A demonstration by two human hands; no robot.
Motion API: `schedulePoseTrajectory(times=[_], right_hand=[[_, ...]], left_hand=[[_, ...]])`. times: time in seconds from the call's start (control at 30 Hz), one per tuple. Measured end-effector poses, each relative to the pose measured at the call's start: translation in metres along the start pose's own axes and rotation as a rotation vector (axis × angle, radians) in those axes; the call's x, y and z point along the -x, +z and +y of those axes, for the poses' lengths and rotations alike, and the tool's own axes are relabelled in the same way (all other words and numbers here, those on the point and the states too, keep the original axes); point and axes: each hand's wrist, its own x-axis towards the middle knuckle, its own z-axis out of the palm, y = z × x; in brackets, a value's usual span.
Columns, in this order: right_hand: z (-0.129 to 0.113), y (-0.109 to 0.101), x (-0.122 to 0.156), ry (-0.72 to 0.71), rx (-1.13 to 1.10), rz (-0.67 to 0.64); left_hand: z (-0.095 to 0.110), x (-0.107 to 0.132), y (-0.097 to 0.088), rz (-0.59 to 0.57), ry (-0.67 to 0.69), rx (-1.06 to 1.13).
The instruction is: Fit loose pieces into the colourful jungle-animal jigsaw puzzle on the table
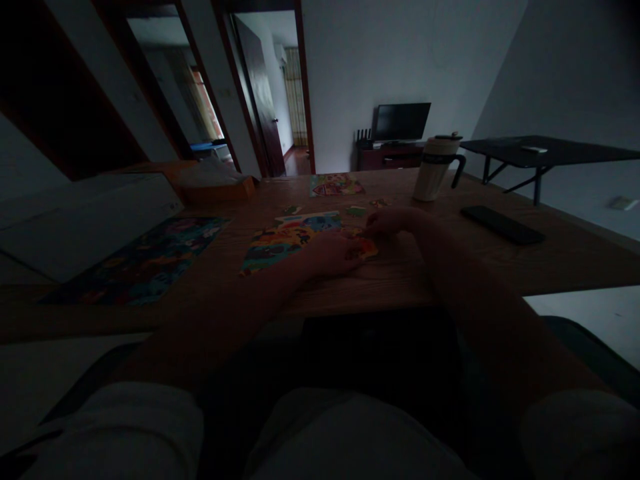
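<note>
Dimly, both hands, left hand (334,255) and right hand (387,221), rest on the colourful puzzle (295,244) on the worktop (450,267); whether the fingers grasp anything cannot be told.

My wooden table (575,260) carries a half-built puzzle (295,243) in front of me, a finished one (334,185) farther off, loose pieces (356,211) between, a dark mat (145,260) at left, a mug (435,170) and a phone (501,225) at right.

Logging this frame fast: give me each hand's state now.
Left hand: resting on the colourful puzzle, grip cannot be told.
Right hand: fingers at the puzzle's far edge, grip cannot be told.
</note>
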Motion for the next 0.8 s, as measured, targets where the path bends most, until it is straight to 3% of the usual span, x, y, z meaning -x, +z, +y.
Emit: schedulePoseTrajectory(times=[0.23,0.8], right_hand=[[0.0022,-0.0002,-0.0039,-0.037,0.221,-0.019],[-0.0005,-0.0002,-0.0011,-0.017,0.226,0.002]], left_hand=[[-0.0004,0.0007,-0.0014,-0.009,-0.001,-0.014],[-0.0037,-0.0011,-0.0007,-0.029,-0.003,0.034]])
